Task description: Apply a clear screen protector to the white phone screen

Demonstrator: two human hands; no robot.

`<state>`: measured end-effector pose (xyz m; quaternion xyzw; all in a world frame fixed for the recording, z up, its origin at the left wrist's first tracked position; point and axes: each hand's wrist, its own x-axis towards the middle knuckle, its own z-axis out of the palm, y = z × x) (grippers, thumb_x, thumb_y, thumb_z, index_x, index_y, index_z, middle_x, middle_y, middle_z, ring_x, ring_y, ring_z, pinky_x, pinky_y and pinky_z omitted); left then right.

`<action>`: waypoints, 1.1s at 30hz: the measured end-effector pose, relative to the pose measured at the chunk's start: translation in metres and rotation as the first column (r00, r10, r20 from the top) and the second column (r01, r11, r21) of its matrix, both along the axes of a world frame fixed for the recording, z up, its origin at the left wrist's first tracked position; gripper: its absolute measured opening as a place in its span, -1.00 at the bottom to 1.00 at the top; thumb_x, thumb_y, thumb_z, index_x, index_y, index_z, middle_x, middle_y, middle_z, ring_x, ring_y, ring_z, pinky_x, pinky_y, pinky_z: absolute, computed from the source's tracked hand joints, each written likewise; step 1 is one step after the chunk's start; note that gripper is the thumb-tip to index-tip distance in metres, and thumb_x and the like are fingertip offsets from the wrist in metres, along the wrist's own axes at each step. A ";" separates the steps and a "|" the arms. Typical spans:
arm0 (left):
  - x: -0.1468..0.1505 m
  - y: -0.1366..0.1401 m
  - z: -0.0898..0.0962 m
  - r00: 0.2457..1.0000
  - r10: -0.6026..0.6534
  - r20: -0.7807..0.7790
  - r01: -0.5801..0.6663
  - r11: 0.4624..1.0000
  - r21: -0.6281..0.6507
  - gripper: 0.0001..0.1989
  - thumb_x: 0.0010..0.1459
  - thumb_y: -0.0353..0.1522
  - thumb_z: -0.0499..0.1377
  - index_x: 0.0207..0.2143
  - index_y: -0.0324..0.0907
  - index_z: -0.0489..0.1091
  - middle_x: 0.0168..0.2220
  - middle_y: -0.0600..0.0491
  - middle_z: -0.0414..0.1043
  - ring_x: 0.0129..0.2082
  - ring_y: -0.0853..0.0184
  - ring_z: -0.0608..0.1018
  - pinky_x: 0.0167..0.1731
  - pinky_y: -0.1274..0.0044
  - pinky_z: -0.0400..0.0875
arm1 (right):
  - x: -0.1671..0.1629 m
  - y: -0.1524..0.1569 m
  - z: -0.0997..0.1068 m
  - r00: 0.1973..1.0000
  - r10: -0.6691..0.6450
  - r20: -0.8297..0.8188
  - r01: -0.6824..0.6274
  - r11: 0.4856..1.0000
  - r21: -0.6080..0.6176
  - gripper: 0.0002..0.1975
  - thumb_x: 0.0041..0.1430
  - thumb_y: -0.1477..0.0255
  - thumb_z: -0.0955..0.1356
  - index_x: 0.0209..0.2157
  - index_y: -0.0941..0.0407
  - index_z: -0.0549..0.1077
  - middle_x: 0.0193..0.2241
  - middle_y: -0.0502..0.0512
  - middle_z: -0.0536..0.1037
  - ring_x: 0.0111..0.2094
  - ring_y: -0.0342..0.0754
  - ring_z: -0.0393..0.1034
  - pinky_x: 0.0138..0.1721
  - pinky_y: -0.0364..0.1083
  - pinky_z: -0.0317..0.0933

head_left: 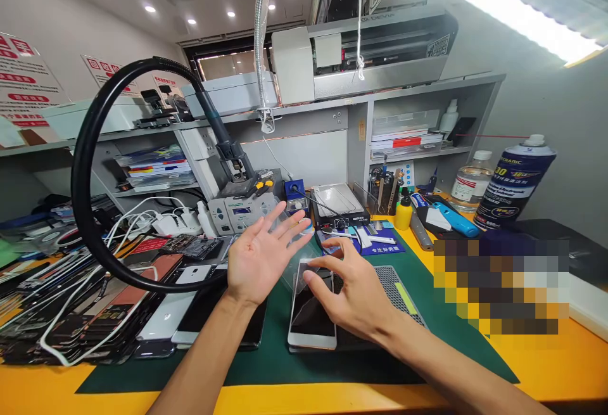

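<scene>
On a green mat (266, 358) (cluttered bench), the right hand (354, 291) presses fingertips on a white phone (311, 313); the left hand (259, 256) hovers open, holding nothing.

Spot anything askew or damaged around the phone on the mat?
The white phone lies flat under the right hand; no visible damage. The left hand lifts a clear film. Only oddity: the loose heap of phones at left.
</scene>
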<state>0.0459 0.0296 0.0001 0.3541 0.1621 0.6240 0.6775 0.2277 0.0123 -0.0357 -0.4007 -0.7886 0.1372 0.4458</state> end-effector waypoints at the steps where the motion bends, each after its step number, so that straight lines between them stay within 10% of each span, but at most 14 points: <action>1: -0.001 0.000 0.000 1.000 0.000 0.005 0.000 1.000 0.001 -0.40 0.31 -0.20 0.05 0.33 -0.24 0.13 0.19 -0.30 0.36 0.21 -0.07 0.40 0.21 0.02 0.16 | 0.001 0.002 0.001 0.998 -0.018 -0.059 0.017 1.000 -0.018 -0.79 0.21 0.26 0.36 -0.26 0.07 0.60 -0.06 0.22 0.44 -0.15 0.06 0.44 -0.14 0.05 0.35; 5: -0.002 0.001 0.000 0.999 -0.032 0.009 0.032 0.999 0.007 -0.38 0.28 -0.22 0.08 0.33 -0.25 0.14 0.18 -0.30 0.37 0.21 -0.08 0.40 0.20 0.01 0.17 | 0.005 0.014 0.004 0.950 -0.002 -0.312 -0.105 0.940 -0.325 -0.72 0.17 0.21 0.39 -0.19 0.11 0.53 -0.24 0.14 0.53 -0.27 0.00 0.44 -0.33 -0.05 0.33; 10: 0.002 0.000 -0.004 0.995 -0.047 -0.083 0.050 0.998 0.032 -0.46 0.27 -0.22 0.10 0.25 -0.25 0.28 0.16 -0.27 0.40 0.21 -0.08 0.39 0.21 0.03 0.18 | 0.006 0.020 0.006 0.796 0.212 -0.567 -0.559 0.616 -0.555 -0.71 0.10 0.21 0.45 -0.35 0.18 0.56 -0.46 0.07 0.55 -0.43 -0.10 0.40 -0.45 -0.15 0.19; 18: 0.020 -0.002 -0.022 0.844 0.089 -0.529 -0.062 0.996 0.069 -0.72 0.03 -0.30 0.40 -0.20 -0.25 0.61 -0.23 -0.14 0.62 -0.28 0.13 0.62 -0.05 0.20 0.45 | 0.010 0.023 0.006 0.751 0.139 -0.646 -0.543 0.686 -0.484 -0.70 0.12 0.19 0.46 -0.32 0.16 0.64 -0.45 0.06 0.55 -0.41 -0.11 0.35 -0.40 -0.13 0.16; 33: -0.002 0.005 -0.007 0.816 0.367 -0.447 -0.359 0.927 0.105 -0.67 0.07 -0.20 0.38 -0.24 -0.30 0.63 -0.14 -0.19 0.61 -0.29 0.20 0.62 -0.19 0.39 0.49 | 0.014 0.024 0.015 0.856 0.248 -0.453 -0.482 0.701 -0.526 -0.71 0.16 0.23 0.43 -0.46 0.17 0.64 -0.49 0.08 0.58 -0.41 -0.09 0.35 -0.39 -0.12 0.15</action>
